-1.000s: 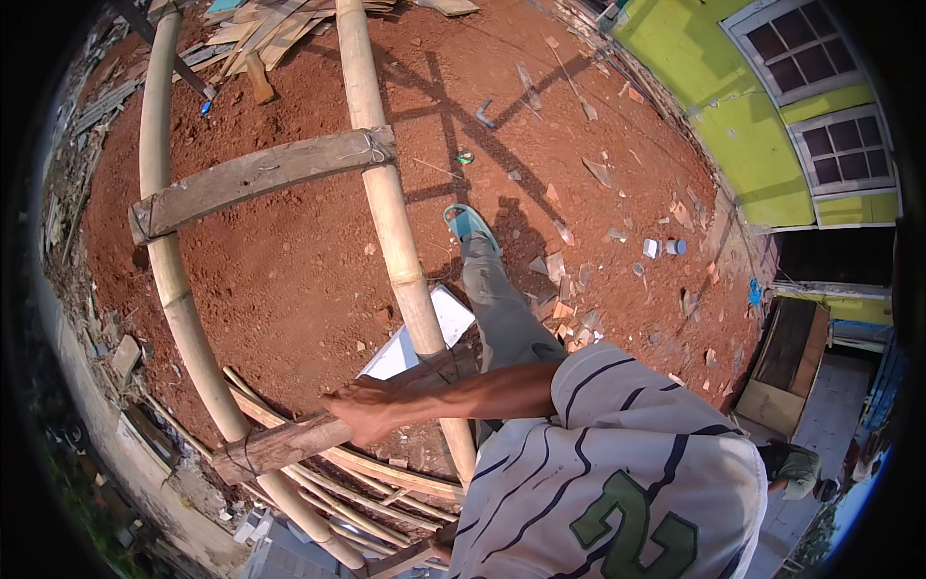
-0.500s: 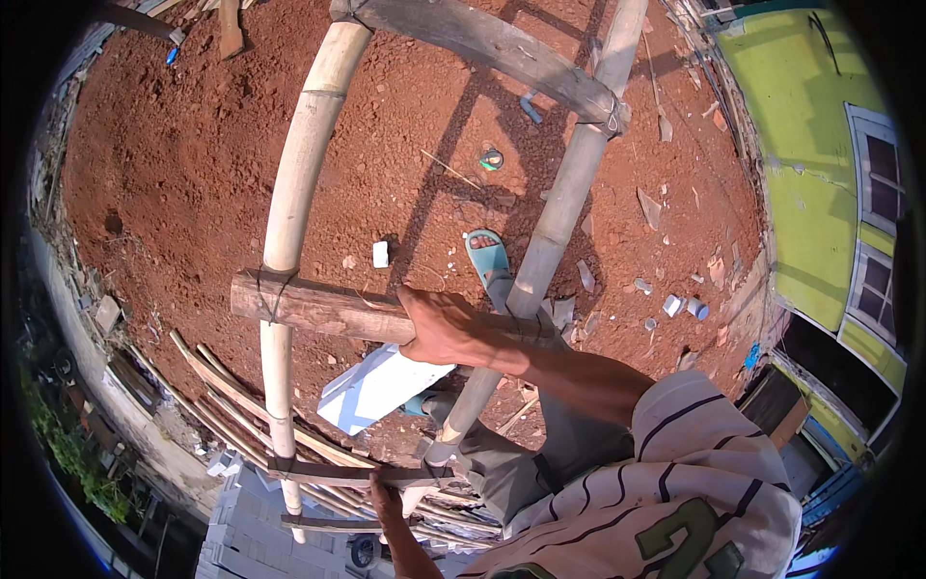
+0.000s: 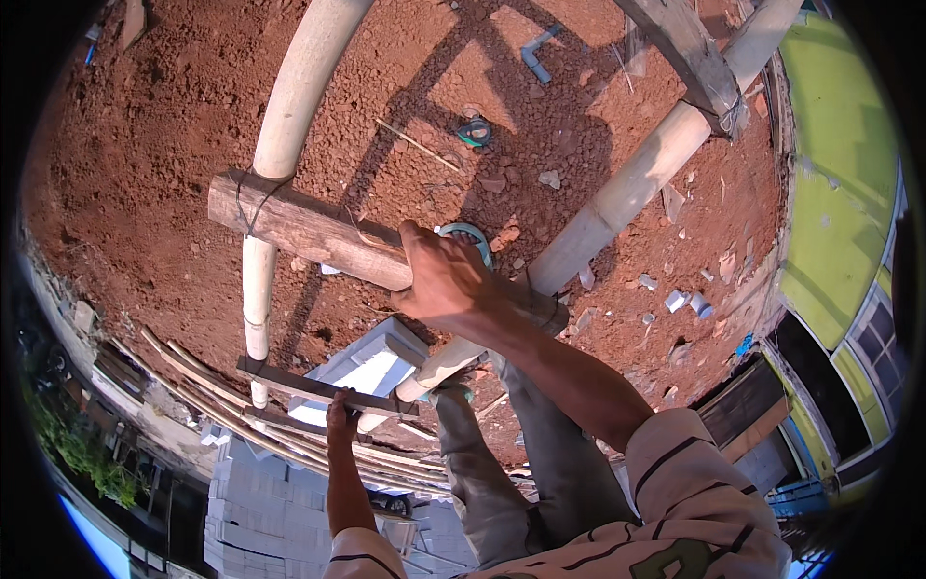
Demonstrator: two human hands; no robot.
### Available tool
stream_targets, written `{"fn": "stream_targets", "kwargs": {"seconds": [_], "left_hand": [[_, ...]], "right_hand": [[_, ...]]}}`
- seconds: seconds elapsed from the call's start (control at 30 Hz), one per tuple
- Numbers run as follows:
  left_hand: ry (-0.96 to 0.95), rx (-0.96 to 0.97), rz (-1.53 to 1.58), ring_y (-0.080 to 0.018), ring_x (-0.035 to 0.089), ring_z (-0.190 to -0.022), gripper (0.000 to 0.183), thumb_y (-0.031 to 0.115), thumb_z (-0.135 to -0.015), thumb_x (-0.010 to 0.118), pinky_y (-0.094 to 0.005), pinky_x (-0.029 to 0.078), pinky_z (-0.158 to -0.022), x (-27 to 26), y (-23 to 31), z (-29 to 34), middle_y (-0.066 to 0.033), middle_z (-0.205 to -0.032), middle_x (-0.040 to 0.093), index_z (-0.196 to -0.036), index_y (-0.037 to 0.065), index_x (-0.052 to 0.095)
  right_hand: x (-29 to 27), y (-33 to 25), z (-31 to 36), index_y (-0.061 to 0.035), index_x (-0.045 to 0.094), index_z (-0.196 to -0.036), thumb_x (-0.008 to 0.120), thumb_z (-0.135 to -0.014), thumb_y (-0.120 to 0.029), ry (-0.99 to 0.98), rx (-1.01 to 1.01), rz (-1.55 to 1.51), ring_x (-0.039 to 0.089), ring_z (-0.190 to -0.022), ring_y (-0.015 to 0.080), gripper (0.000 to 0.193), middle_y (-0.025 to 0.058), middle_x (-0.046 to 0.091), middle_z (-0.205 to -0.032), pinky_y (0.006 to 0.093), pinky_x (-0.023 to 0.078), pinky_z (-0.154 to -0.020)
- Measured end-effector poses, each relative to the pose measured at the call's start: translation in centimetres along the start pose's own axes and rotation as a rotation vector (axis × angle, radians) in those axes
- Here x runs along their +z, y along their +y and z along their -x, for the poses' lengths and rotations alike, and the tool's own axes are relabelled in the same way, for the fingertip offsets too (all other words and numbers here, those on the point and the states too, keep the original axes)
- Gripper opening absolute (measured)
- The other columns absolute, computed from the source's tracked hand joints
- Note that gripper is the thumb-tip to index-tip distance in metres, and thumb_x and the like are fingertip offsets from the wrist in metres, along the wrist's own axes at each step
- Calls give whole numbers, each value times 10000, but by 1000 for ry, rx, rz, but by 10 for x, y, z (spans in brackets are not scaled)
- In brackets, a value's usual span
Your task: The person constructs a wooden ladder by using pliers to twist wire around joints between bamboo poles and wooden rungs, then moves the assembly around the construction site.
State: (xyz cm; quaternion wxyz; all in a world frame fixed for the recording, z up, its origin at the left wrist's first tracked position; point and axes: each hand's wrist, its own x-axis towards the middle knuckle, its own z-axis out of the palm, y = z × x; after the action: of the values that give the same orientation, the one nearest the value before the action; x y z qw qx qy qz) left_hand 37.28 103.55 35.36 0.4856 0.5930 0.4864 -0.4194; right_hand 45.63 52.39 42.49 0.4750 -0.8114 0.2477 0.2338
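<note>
A bamboo ladder with two round poles point(image 3: 299, 87) and wooden crosspieces tied on with wire stretches away in front of me. My right hand point(image 3: 449, 285) is closed over the thick middle crosspiece point(image 3: 309, 236), near its right end. Lower and closer to me, my left hand point(image 3: 340, 415) is wrapped round a thinner crosspiece point(image 3: 280, 374); part of its grip is hidden. Another grey crosspiece point(image 3: 690, 53) joins the poles at the upper right. My sandalled foot point(image 3: 468, 234) shows partly behind the right hand.
White blocks point(image 3: 371, 357) lie beneath the ladder, with more stacked blocks point(image 3: 260, 492) at lower left beside long poles point(image 3: 193, 372). On the red soil are a bent blue-grey pipe point(image 3: 533, 63) and a small green object point(image 3: 475, 132). A yellow-green wall point(image 3: 839, 174) stands right.
The ladder looks larger, its crosspieces higher in the picture and its right pole more slanted. Both hands keep hold of their crosspieces. More of my legs and left arm now shows.
</note>
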Motion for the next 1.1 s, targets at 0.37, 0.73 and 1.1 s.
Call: {"fn": "stream_targets", "kwargs": {"seconds": [0.37,0.73,1.1], "left_hand": [[-464,1182,-1441,-338,505,-1103,453,72,-814,572,-448,434,-932,369,77,-73,-137,-1194,529,-1260,50,489],[-67,1043,-1862,-345,172,-1431,563,94,-930,482,-483,153,-1160,620,72,-213,-117,-1576,112,-1460,221,337],[-366,767,-758,-364,439,-1233,550,235,-736,685,-432,376,-1039,340,33,35,-161,-1290,495,-1247,105,529]], "right_hand": [[21,29,-7,25,495,-981,742,-611,-107,167,45,-61,646,-708,322,464,180,609,-797,396,525,-622],[12,57,-15,14,532,-1084,776,-620,-187,-64,97,-44,650,-711,335,562,171,628,-810,414,524,-638],[9,46,26,21,511,-1128,764,-589,-165,164,178,98,645,-860,399,624,229,642,-916,459,501,-757]]}}
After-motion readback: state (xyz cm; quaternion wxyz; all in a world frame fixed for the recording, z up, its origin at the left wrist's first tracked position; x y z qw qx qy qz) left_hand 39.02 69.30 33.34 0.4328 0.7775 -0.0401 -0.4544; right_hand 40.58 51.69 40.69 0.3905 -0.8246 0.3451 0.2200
